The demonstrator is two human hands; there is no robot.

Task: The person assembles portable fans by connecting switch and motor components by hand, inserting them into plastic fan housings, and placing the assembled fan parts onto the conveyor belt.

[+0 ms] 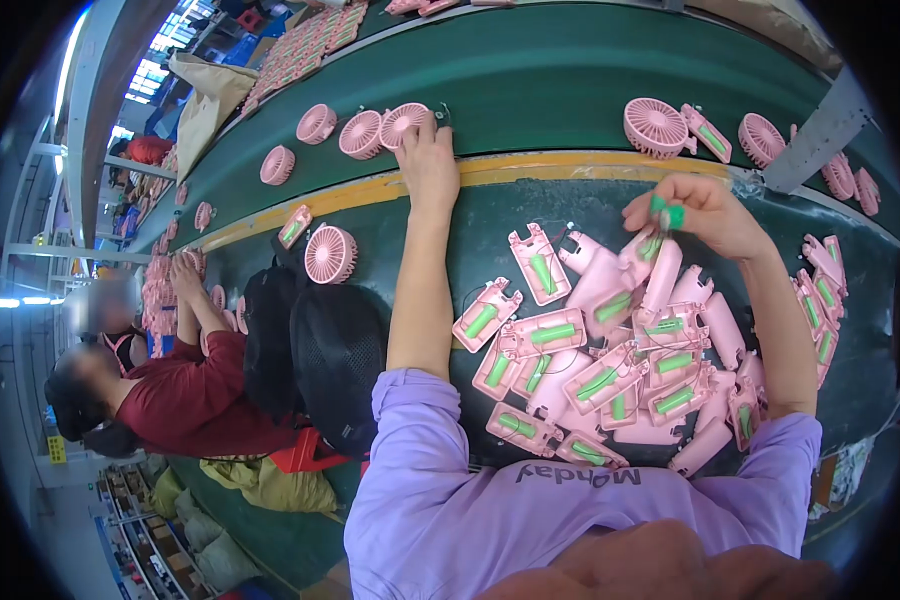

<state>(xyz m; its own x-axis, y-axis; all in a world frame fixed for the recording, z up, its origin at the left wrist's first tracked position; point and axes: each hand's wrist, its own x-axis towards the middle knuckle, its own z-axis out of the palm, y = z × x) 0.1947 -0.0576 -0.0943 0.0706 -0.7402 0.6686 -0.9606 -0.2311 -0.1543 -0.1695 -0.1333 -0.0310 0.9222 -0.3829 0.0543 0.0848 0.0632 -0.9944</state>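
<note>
My left hand [430, 170] reaches onto the green belt, its fingers closed on the edge of a round pink fan head [404, 122]. A second fan head [360, 134] sits right beside that one. My right hand [705, 212], with green tape around its fingers, is pinched at the top of a pink handle shell [646, 250], which is slightly blurred. Under it lies a heap of pink handle shells [600, 380], several with green batteries and thin wires inside. The fingertips of my right hand are partly hidden.
Along the conveyor belt [550, 90] lie more fan heads [656, 127]. A yellow strip [560, 165] edges it. At left are another fan head [330, 253], a black bag [335, 350] and a co-worker in a dark red top [200, 400]. A metal post [820, 135] stands at right.
</note>
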